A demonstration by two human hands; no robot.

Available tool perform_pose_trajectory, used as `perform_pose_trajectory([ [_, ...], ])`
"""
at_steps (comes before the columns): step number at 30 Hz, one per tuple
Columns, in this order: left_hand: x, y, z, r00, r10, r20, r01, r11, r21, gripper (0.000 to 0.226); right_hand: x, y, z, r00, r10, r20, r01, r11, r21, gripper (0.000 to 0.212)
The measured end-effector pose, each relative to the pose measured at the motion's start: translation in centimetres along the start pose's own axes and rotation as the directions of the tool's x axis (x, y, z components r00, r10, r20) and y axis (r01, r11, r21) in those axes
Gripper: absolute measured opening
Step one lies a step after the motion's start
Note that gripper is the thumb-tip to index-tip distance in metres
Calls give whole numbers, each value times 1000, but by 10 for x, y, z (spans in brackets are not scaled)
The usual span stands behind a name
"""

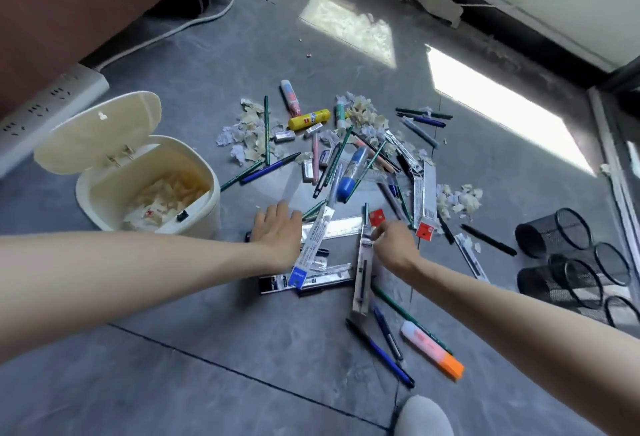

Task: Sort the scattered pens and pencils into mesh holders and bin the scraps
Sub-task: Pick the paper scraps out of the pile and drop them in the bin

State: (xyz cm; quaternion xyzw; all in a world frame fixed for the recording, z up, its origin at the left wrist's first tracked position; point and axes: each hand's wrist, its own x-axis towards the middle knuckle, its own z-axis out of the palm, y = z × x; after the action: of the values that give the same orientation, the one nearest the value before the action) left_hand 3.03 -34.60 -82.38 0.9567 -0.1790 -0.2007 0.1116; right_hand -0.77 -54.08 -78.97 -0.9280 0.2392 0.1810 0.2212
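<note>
Forearms reach from the near edge. Left hand [277, 228] lies flat with fingers straight, just left of a blue-labelled pack [309, 247]; its print is too blurred to read. Right hand [394, 241] pinches the far end of a packaged pen [362, 280], whose long axis runs near to far. Bin [97, 193] at left, mesh holders [571, 255] at right.

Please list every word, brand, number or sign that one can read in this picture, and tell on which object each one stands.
Nothing can be read with certainty.
blue-ended pen pack: a short white word, too blurred.
black pen pack: white print, too blurred.
yellow glue stick: a red label, unreadable.
clear pack: a barcode, digits too small.
paper scrap inside the bin: a red mark, not legible.
</note>
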Motion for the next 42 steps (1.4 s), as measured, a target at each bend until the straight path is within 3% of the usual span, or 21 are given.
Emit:
perform_pose_trajectory([
  [3,-10,2,8,996,41,83,-35,997,-71,37,3,11,2,975,189,116,-208,960,185,8],
  [5,-11,3,8,983,103,154,-84,989,-122,35,2,15,5,939,250,237,-317,897,308,53],
  [7,-11,2,3,950,188,248,-151,976,-158,38,-1,15,7,917,243,318,-348,875,335,65],
  [11,-8,1,-3,890,297,346,-202,937,-284,38,-6,13,9,887,121,446,-199,971,131,17],
  [15,0,-1,-5,945,206,253,-117,938,-328,26,9,8,7,973,-18,231,19,1000,1,18],
  [18,9,-6,-11,942,167,291,-77,952,-297,29,22,-2,4,980,-170,104,179,980,-85,16],
  [21,18,-4,-16,936,154,318,-82,970,-229,31,37,-17,1,937,-330,120,346,924,-163,31],
  [23,27,4,-18,964,113,241,-55,970,-236,31,47,-25,3,909,-374,185,408,891,-198,43],
  [27,55,33,-17,996,-74,40,81,972,-219,28,66,-26,6,894,-429,125,447,859,-249,38],
  [31,63,50,-10,977,-207,53,213,961,-178,32,76,-26,2,890,-450,70,453,857,-245,57],
  [34,59,53,-9,968,-248,44,252,943,-217,16,84,-21,-2,902,-432,21,417,855,-309,48],
  [37,54,50,-8,966,-260,-14,242,915,-324,15,86,-16,-6,898,-431,-91,381,863,-333,18],
  [40,42,48,0,986,-161,-48,131,917,-378,17,84,-14,-8,886,-427,-183,338,862,-377,13],
  [42,35,50,7,991,-121,-56,88,909,-407,18,84,-14,-6,844,-505,-182,399,817,-415,16],
])
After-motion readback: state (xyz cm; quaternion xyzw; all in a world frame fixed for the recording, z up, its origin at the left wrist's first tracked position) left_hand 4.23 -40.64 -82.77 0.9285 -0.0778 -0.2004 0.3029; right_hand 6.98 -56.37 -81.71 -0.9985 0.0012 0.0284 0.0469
